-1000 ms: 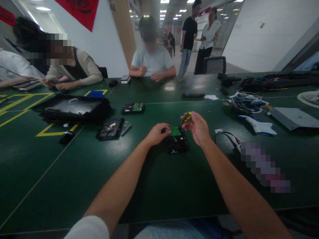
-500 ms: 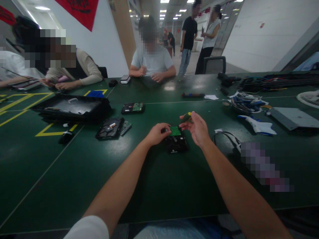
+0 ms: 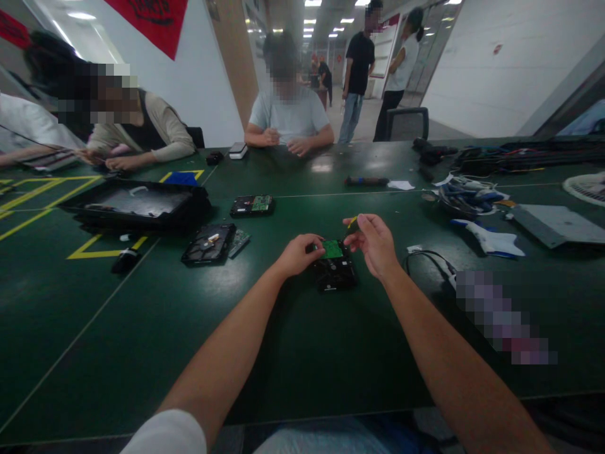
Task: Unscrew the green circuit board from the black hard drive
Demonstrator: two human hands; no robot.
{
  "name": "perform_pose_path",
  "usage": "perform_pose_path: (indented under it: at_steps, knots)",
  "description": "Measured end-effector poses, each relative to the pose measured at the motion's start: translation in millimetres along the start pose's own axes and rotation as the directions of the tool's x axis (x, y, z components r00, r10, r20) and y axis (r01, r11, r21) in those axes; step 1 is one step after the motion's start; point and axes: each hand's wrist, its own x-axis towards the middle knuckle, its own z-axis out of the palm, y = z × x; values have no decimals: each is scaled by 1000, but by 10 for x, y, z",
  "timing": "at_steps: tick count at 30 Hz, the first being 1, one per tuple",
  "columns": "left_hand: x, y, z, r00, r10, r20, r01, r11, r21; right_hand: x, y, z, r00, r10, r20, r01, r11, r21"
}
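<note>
Hard drive (image 3: 334, 272), black with its green circuit board (image 3: 332, 248) facing up, lies flat on the dark green tabletop (image 3: 142, 328), about midway along the near edge and a little in from it. The left hand (image 3: 299, 253) rests closed on the drive's left side, fingers curled against the board's edge. The right hand (image 3: 375, 244) is clamped around a small screwdriver (image 3: 353, 224) with a yellow-and-black handle, held just over the drive's far right corner; its tip is hidden. Toward the left edge lie a second opened drive (image 3: 209, 243), another drive (image 3: 252, 205) beyond it, and a black tray (image 3: 137, 205). A black cable (image 3: 428, 257) curls near the right wrist
</note>
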Motion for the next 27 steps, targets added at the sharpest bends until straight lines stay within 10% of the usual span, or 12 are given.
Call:
perform_pose_path:
  at_steps: [27]
  knots:
    - [1,-42,18,1000,7,-9,-7,1000,0,7,-9,-13,999,-38,37,40,998,-51]
